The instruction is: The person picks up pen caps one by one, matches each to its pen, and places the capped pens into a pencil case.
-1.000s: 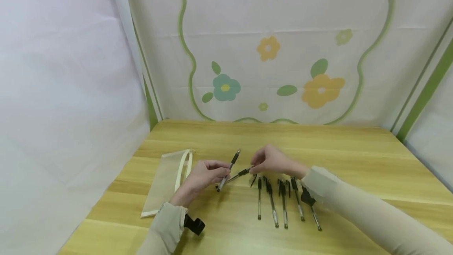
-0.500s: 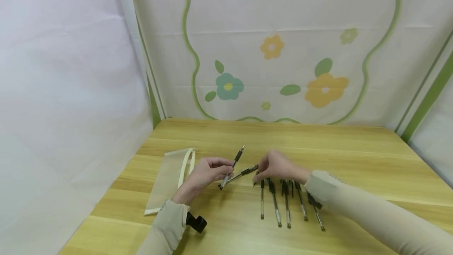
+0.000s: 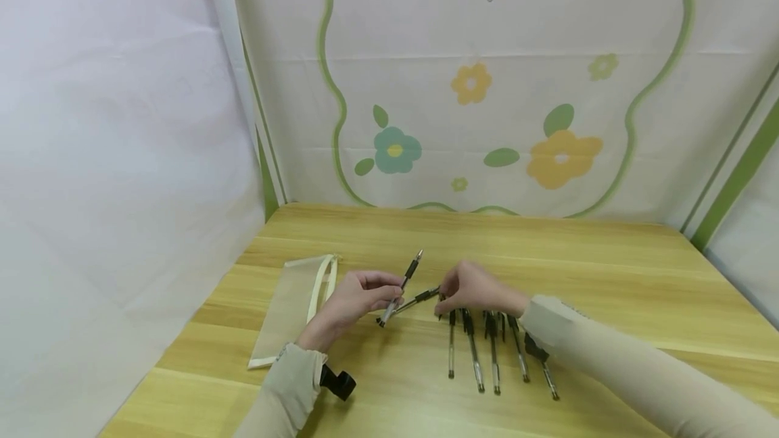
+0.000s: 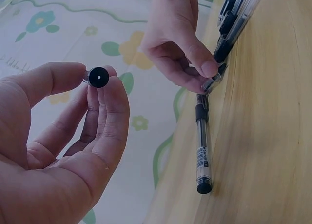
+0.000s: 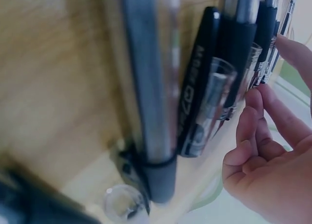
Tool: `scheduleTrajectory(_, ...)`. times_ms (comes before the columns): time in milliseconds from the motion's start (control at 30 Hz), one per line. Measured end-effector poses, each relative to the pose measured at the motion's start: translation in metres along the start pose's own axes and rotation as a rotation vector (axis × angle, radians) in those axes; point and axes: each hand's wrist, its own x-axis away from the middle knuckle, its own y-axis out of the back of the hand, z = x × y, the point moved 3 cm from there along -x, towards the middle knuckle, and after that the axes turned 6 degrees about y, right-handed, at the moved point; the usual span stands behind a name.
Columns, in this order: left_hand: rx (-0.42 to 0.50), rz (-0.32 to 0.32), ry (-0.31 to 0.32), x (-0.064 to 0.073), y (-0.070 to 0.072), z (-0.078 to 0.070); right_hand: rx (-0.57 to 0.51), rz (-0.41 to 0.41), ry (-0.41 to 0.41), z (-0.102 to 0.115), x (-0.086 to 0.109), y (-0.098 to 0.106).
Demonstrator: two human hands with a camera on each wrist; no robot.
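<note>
My left hand (image 3: 351, 304) pinches a gel pen (image 3: 412, 268) between thumb and fingers, its bare metal tip pointing up and away. In the left wrist view the black end plug (image 4: 99, 77) of that pen faces the camera. My right hand (image 3: 477, 287) reaches down at the left end of a row of pens, with thumb and forefinger on a small clear pen cap (image 4: 214, 81). Another pen (image 3: 420, 298) lies slantwise on the table between the two hands. Several uncapped pens (image 3: 472, 360) lie side by side below the right hand, clear caps (image 5: 207, 119) next to their black grips.
A sheer zip pouch (image 3: 282, 316) with pale edging lies left of the left hand on the wooden table (image 3: 584, 249). Behind the table hangs a white flowered cloth (image 3: 420, 100), and another white cloth (image 3: 122, 154) closes off the left side.
My right hand has left the far end of the slanting pen, come down slightly and taken hold of the cap beside the row. The left hand still holds its pen in nearly the same place.
</note>
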Motion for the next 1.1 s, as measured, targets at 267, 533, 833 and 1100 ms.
scheduleTrajectory(267, 0.0, 0.006, -0.007, 0.0, -0.001, 0.0, -0.032, -0.052, -0.017, -0.006, 0.002, 0.001)
scheduleTrajectory(533, 0.012, 0.023, -0.004, -0.001, -0.001, -0.001, -0.265, -0.205, -0.105, -0.014, 0.008, 0.013)
scheduleTrajectory(833, 0.027, 0.044, 0.013, -0.003, -0.001, 0.006, -0.438, -0.293, -0.209, -0.016, 0.018, 0.019)
scheduleTrajectory(1100, -0.023, 0.027, 0.044, 0.002, 0.006, 0.01, -0.6, -0.467, -0.276, -0.009, 0.03, 0.019)
